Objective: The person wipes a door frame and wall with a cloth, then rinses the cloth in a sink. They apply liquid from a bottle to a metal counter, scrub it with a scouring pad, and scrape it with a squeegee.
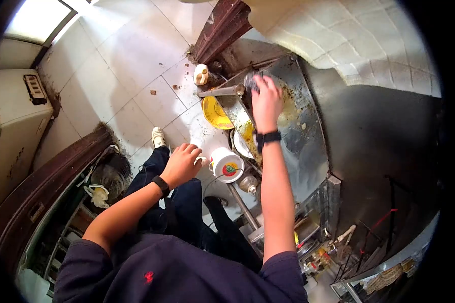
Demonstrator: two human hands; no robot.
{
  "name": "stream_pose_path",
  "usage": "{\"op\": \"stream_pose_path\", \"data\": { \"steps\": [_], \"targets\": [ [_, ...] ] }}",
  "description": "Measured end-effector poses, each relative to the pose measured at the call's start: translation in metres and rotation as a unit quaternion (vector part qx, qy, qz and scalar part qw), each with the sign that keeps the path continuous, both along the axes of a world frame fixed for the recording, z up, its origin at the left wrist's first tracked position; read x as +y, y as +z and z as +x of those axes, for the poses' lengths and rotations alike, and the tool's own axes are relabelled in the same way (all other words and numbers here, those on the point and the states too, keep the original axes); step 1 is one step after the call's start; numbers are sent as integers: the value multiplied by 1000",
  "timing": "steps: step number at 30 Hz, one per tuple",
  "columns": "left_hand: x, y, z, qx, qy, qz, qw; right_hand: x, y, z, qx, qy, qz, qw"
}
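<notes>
My right hand (267,103) is closed over a dark grey scouring pad (249,85), near the far left corner of a metal counter (301,146). The pad sits right at the counter's edge, and my fingers cover part of it. Yellow-brown grime and wet smears mark the metal around and below this hand. My left hand (182,165) hangs in front of my legs, fingers loosely bent and apart, holding nothing. Just beyond its fingertips stands a white bucket (227,165) with a red and green label on it.
Below the counter are a yellow basin (216,113), a white plate (241,145) and a glass jar (248,184). A cream jug (201,74) stands on the tiled floor (131,60). Utensils and jars (313,255) crowd the lower right. A dark wooden frame (50,174) runs along the left.
</notes>
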State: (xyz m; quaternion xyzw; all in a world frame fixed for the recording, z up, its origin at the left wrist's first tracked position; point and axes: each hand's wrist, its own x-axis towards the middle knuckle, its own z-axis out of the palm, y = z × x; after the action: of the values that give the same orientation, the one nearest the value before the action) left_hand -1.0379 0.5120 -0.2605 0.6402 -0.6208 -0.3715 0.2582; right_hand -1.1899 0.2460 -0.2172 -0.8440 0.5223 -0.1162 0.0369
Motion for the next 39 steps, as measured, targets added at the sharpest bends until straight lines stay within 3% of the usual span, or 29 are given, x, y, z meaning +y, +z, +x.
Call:
{"op": "stream_pose_path", "data": {
  "steps": [4, 7, 8, 11, 15, 18, 20, 24, 27, 32, 35, 39],
  "targets": [
    [-22, 15, -4, 3, -3, -45, 999, -41, -2, -16, -45, -37, -7, 998],
    [-37, 27, 4, 30, 14, -68, 997, -18, -4, -45, 18, -118, 3, 993],
    [-41, 28, 6, 31, 12, -71, 997, -1, -3, -44, 56, -95, -14, 994],
    [-51, 29, 4, 30, 17, -79, 996, 22, -12, -13, 9, -35, -21, 999],
    [-51, 25, 1, 18, 0, -83, 996, -24, -6, -8, 3, -75, -43, 996],
    [-45, 25, 3, 2, -10, -79, 997, -7, -5, -40, 15, -120, -48, 992],
    [-41, 26, 2, 12, 5, -68, 998, 30, -7, -36, 41, -150, 18, 988],
    [-42, 26, -11, 13, -6, -77, 997, 16, -8, 2, -8, -65, -7, 998],
    [-43, 34, -16, 15, -18, -74, 997, -9, -5, 4, 2, -78, -23, 997],
    [-44, 36, -14, 20, -28, -72, 997, 56, 2, -5, 52, -188, 50, 979],
    [-39, 34, -17, 16, -19, -76, 997, 55, 6, 14, 65, -132, 2, 989],
    [-38, 33, -13, 18, -11, -75, 997, 60, 9, -8, 38, -177, 32, 983]
  ]
}}
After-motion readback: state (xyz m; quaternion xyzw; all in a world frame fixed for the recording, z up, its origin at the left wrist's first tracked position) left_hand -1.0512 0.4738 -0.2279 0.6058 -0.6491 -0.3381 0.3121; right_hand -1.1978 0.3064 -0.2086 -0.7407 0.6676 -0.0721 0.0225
